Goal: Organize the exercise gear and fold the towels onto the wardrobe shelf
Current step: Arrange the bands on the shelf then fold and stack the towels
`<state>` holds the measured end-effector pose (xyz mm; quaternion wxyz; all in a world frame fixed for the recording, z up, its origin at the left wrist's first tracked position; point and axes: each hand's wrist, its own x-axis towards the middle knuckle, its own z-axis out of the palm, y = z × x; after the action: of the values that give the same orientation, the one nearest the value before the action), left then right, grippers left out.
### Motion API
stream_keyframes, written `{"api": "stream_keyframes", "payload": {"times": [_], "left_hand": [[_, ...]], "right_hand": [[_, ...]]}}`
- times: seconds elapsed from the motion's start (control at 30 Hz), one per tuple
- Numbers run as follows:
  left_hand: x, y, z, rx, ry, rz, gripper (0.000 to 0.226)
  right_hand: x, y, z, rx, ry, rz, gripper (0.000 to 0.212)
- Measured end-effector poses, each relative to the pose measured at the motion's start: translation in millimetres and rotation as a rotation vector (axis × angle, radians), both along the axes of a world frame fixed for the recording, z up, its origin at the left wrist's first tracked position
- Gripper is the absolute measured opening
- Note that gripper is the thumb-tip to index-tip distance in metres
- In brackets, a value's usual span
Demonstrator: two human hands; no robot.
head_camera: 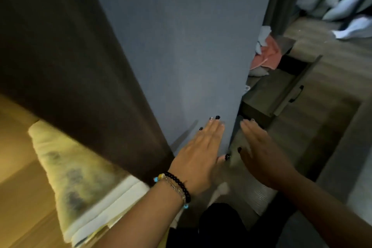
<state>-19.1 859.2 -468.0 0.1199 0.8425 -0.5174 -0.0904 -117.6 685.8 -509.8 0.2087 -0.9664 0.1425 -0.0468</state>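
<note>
From the head view I read my left hand [198, 152] laid flat on the grey wardrobe door [181, 50], fingers straight and together, thumb at the door's lower edge; it grasps nothing. A beaded bracelet [178, 184] sits on that wrist. My right hand [259, 151] hangs just beside the door's edge, fingers extended and relaxed, released, apart from the panel as far as I can tell; motion blur softens its outline.

Task items: a stack of folded towels [80, 185], pale yellow with dark smudged patches, lies at lower left on a wooden shelf [18, 177], partly hidden behind a dark brown panel [66, 50].

To the right of the door, an open drawer [281, 94] with a dark handle projects outward. Behind it, pink and white cloths [263, 50] are bunched together. Light garments [346, 6] hang at upper right above the wood-grain floor [332, 62].
</note>
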Motion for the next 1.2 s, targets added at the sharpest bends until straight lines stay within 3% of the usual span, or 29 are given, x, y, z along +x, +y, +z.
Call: {"api": "stream_keyframes", "payload": {"times": [0.17,0.5,0.7,1.2], "left_hand": [[-5,-24,54,0.018,0.179,-0.001,0.073],[-14,-73,148,0.109,0.357,0.081,0.078],[-2,-133,172,0.119,0.362,0.061,0.075],[44,-273,170,0.029,0.469,0.166,0.091]], "right_hand": [[-15,-16,63,0.043,0.042,-0.087,0.065],[-42,-63,179,0.018,0.173,-0.236,0.073],[-33,-118,212,0.016,0.298,-0.230,0.072],[12,-225,227,0.134,0.351,-0.283,0.078]]}}
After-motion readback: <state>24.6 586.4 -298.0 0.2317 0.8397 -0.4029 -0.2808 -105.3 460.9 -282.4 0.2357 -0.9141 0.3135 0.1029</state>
